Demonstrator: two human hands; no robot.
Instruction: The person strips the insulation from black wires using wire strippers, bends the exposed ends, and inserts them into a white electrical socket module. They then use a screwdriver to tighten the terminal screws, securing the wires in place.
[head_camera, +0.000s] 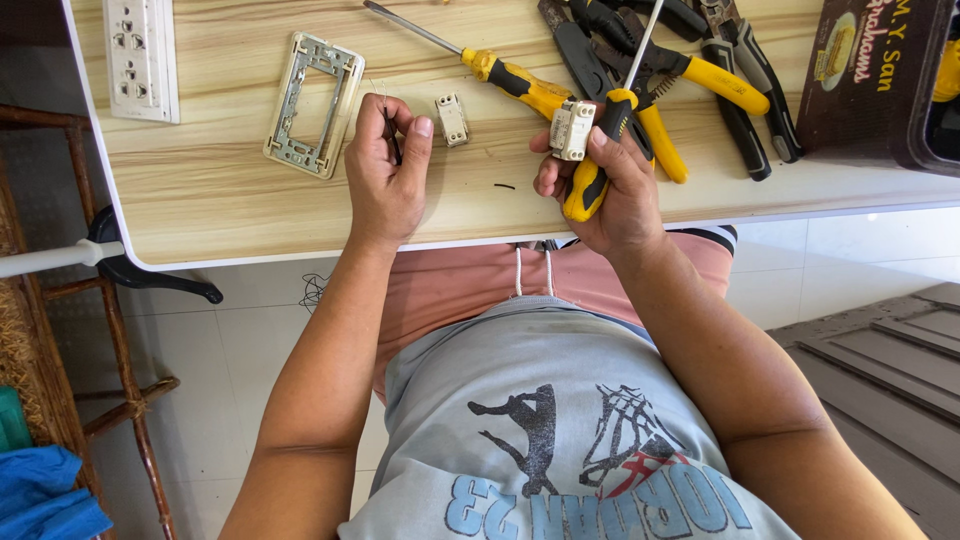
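Left hand (388, 175): fingers pinched on a thin dark wire (388, 128). Just beyond its fingertips, a small switch module (452, 119) and a metal mounting frame (312, 104) on the wooden table (220, 190). Right hand (605, 185): clenched on a yellow-handled screwdriver (600, 150), with a beige switch block (572, 129) held at the fingertips. Pliers (690, 70) lie beyond.

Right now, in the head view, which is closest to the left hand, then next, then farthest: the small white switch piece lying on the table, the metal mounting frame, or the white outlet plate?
1. Small white switch piece, just right of the left hand.
2. Metal mounting frame, to its left.
3. White outlet plate, at the table's far left corner.
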